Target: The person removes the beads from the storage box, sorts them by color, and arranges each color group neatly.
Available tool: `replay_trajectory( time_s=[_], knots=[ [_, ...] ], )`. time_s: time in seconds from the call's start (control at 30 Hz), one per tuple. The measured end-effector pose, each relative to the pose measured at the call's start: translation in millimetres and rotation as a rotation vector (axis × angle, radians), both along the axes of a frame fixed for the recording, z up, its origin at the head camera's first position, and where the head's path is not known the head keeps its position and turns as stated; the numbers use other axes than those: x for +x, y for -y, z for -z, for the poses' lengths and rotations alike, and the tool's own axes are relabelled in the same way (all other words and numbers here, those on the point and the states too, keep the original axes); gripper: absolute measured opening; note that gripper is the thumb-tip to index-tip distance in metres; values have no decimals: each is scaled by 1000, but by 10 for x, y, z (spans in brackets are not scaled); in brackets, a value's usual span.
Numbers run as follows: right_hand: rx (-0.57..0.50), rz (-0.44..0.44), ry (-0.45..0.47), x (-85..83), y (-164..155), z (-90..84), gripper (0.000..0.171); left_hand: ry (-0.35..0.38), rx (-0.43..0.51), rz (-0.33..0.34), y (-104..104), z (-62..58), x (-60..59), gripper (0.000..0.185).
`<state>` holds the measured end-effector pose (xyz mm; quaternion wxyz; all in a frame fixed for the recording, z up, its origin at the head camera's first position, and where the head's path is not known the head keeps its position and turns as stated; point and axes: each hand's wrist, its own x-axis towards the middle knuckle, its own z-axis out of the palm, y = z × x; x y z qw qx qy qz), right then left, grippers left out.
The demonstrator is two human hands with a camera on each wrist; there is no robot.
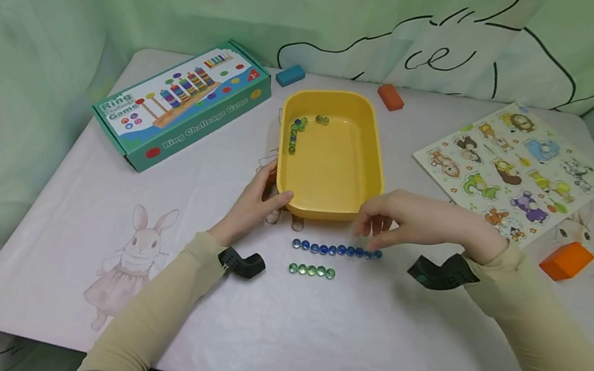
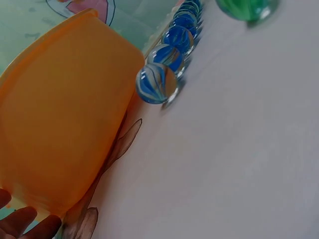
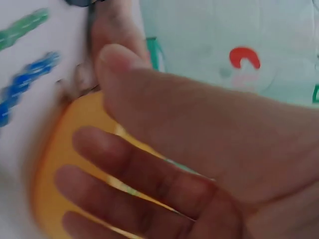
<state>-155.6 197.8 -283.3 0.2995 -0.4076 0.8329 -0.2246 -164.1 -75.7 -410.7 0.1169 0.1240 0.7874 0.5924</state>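
Your left hand [image 1: 253, 204] grips the yellow tub's [image 1: 329, 208] near-left corner. Right hand [image 1: 404, 221], fingers loosely spread and holding nothing, hovers w/ fingertips at the right end of the blue marble row [image 1: 336, 249] on the tabletop [image 1: 366, 337]. Green marble row [image 1: 312, 270] sits just below.

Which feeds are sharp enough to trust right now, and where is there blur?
Head view: sharp and evenly lit, blue marbles and tray crisp. Left wrist view: the nearest marble is sharp with small glints, farther ones soften. Right wrist view: motion-blurred throughout, with the right hand filling most of the frame and the marbles reduced to smears.
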Motion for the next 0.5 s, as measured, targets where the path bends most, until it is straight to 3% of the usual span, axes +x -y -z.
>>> replay_trajectory(
  time_s=[0.23, 0.5],
  knots=[
    [133, -49, 56, -311, 362, -137, 13, 11, 33, 7, 30, -27, -7, 70],
    [137, 16, 74, -727, 610, -38, 17, -22, 52, 8, 18, 16, 6, 73]
  ],
)
